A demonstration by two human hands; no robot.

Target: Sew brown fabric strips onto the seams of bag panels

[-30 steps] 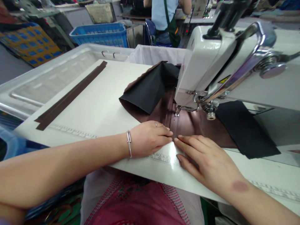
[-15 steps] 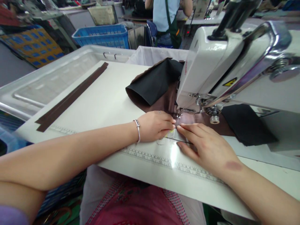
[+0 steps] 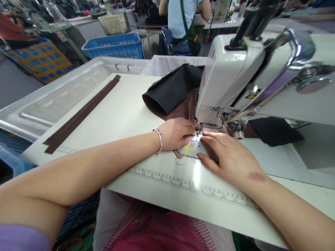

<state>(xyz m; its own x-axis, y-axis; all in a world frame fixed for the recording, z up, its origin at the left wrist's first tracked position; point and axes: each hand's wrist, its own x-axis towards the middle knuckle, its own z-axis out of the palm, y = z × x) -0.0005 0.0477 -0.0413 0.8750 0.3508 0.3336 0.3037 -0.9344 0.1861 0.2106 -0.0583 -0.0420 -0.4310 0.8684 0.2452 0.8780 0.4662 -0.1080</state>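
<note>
Brown fabric (image 3: 183, 108) with a black side (image 3: 169, 91) lies folded over behind the needle area of a white sewing machine (image 3: 217, 76). My left hand (image 3: 174, 134), with a bracelet on the wrist, has its fingertips closed on the fabric's near edge, just left of the presser foot (image 3: 200, 129). To the right of the foot, my right hand (image 3: 230, 153) rests with fingers stretched out and thumb apart, its fingertips at the fabric edge. Between the hands shows the metal needle plate (image 3: 192, 149) with a yellow mark. The fabric under the fingers is mostly hidden.
Two brown strips (image 3: 83, 113) lie on the white table (image 3: 131, 101), left of the fabric. A printed ruler (image 3: 183, 184) runs along its front. Beyond stand a clear plastic bin (image 3: 65, 94) and a blue basket (image 3: 112, 45). Another person (image 3: 180, 21) is at the back.
The fabric has moved away from me under the presser foot, uncovering more of the needle plate. Both hands have shifted slightly forward with it. The view has tilted a little.
</note>
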